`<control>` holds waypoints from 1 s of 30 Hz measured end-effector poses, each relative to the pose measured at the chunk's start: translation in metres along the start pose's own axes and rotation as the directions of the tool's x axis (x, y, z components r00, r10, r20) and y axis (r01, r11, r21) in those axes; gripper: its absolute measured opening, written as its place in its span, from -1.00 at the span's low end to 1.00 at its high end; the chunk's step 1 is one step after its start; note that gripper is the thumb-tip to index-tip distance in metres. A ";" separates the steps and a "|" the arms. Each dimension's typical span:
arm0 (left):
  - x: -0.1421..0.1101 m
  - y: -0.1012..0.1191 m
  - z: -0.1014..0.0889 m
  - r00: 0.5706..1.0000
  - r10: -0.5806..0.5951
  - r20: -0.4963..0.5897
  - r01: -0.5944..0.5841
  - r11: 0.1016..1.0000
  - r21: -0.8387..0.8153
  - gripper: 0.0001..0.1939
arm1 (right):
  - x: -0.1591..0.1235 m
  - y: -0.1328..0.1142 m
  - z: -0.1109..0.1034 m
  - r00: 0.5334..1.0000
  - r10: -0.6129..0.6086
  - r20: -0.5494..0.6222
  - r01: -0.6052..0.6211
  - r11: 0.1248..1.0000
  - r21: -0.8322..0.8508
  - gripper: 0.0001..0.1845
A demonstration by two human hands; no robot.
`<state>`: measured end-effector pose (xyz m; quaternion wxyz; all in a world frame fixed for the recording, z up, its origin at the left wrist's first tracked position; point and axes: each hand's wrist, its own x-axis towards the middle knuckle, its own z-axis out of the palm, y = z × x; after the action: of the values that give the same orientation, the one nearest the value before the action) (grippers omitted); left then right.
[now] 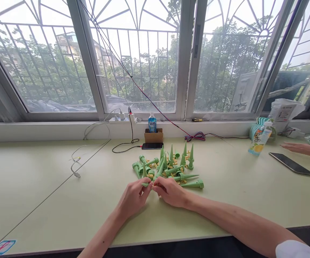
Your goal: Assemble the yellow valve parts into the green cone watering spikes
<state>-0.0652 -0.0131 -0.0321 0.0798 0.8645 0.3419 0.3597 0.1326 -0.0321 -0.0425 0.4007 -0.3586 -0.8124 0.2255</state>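
Near the front of the table, my left hand (135, 195) is closed on a green plastic watering spike (145, 185), only part of which shows between the fingers. My right hand (171, 191) meets it fingertip to fingertip in a pinch; whatever lies in that pinch is too small and covered to name. Just beyond both hands spreads a pile of green spikes (191, 157), some upright on their caps and others on their sides. Small yellow valve pieces (182, 182) are mixed in among them.
Behind the pile lie a black phone (152, 146) and a small cardboard box (154, 136) with a blue bottle (152, 123). To the right stand a drink bottle (259, 139) and a dark tablet or phone (290, 164), beside another person's hand (302, 147). Cables (198, 136) run along the windowsill.
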 end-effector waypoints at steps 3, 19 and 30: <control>-0.001 0.000 0.000 1.000 0.000 0.001 0.000 1.000 -0.006 -0.74 | 0.000 0.000 0.000 1.000 -0.009 0.017 0.009 1.000 -0.002 -0.95; 0.000 -0.003 0.001 1.000 -0.006 -0.004 0.006 1.000 -0.019 -0.73 | 0.000 0.005 0.000 0.998 -0.050 0.037 0.051 0.999 -0.018 -0.95; -0.002 -0.003 0.001 1.000 0.001 -0.007 -0.001 1.000 -0.014 -0.74 | 0.001 0.006 0.001 0.999 -0.030 0.026 0.031 0.999 -0.023 -0.82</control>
<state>-0.0668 -0.0120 -0.0353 0.0844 0.8629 0.3392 0.3650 0.1340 -0.0276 -0.0468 0.3892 -0.3479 -0.8255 0.2146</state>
